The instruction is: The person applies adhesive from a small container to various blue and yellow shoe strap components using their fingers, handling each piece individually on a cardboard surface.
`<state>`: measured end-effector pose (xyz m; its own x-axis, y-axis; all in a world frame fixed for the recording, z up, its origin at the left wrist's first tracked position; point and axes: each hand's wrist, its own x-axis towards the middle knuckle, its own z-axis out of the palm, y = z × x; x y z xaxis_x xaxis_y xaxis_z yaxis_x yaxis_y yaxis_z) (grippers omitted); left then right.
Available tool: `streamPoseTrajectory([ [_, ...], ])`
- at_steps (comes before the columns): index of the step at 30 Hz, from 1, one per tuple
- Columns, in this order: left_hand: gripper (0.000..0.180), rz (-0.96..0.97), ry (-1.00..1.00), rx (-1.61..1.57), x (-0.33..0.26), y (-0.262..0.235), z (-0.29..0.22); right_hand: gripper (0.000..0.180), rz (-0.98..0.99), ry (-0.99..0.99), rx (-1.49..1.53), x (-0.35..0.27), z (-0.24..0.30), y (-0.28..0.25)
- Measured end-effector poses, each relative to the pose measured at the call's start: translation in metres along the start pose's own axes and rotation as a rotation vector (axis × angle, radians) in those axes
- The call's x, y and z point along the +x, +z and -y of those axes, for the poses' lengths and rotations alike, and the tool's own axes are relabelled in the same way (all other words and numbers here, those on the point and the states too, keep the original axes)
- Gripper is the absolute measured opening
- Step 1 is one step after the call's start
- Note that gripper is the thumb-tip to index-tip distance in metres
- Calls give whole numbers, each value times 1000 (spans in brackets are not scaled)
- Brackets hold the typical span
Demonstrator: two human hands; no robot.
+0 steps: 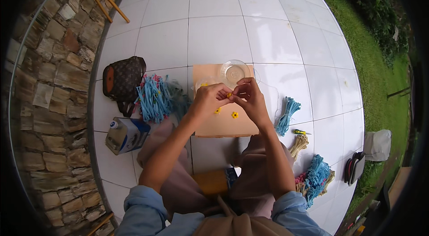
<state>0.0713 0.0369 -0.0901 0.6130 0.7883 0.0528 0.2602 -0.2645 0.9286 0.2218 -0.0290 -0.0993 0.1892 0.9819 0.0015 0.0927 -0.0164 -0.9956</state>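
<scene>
My left hand [209, 98] and my right hand [251, 96] meet over a tan board [225, 125] on the white tiled floor. Together the fingertips pinch a small yellow flower-shaped piece [229, 95]. Two more yellow flower pieces [234, 114] lie on the board just below the hands. A clear round bowl [234, 72] stands at the board's far edge, just beyond my right hand.
A heap of blue stems [154, 97] and a brown patterned bag [124, 79] lie to the left, with a blue-and-white carton [126, 134] nearer. A blue bundle [286, 115], a small green-handled tool [300, 132] and more blue and tan bundles [316, 175] lie to the right. Stone wall left, grass right.
</scene>
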Motion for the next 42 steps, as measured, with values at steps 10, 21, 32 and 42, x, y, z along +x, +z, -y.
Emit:
streamPoseTrajectory([
  [10,23,48,-59,-265,2,-15,4,38,-2,112,361,4,6,-12],
  [21,24,100,-198,17,2,-16,46,33,-152,-287,-916,-5,-104,-7],
  [32,21,79,-99,-32,1,-9,25,33,142,167,183,12,-25,5],
  [42,17,103,109,-261,3,-13,14,38,164,230,566,11,-7,-7],
])
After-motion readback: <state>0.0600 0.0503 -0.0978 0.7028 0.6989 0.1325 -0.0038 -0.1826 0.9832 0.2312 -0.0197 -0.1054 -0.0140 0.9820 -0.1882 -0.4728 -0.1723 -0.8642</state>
